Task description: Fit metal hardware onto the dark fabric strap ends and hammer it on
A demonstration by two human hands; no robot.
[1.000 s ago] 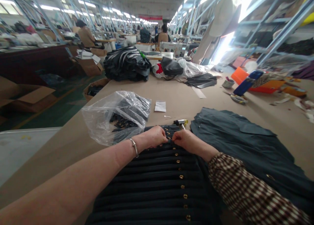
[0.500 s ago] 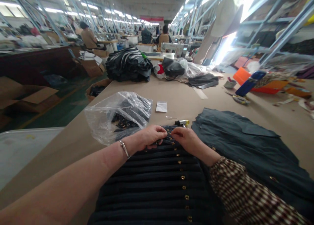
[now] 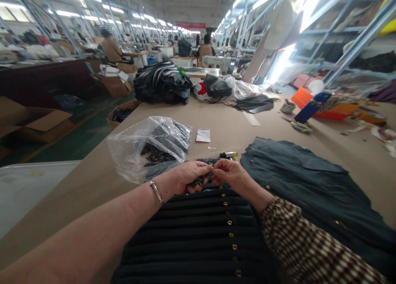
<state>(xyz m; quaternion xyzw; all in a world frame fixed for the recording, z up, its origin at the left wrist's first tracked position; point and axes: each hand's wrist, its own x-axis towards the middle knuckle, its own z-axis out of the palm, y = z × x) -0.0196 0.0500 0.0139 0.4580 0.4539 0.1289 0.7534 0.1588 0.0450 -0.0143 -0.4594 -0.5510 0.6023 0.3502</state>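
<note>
Dark strips (image 3: 192,222) with gold metal eyelets lie side by side in a row across the near part of the table. At the far end of the row, my left hand (image 3: 193,176) is closed on a dark strip that has a gold eyelet. My right hand (image 3: 229,173) meets it with thumb and finger pinched together at the left fingertips; whatever is in that pinch is too small to make out. Just beyond the right hand lies a tool with a yellow and black handle (image 3: 228,155).
Left of the row, a clear plastic bag (image 3: 148,147) holds more dark pieces. A white paper square (image 3: 203,135) lies beyond the hands. Dark fabric (image 3: 303,176) spreads on the right. Farther back are a folded dark stack (image 3: 162,84), scissors (image 3: 298,126) and an orange box (image 3: 331,110).
My left hand has turned slightly, lifting the strip so more of its eyelet end shows. My right hand has drawn in against the left fingertips.
</note>
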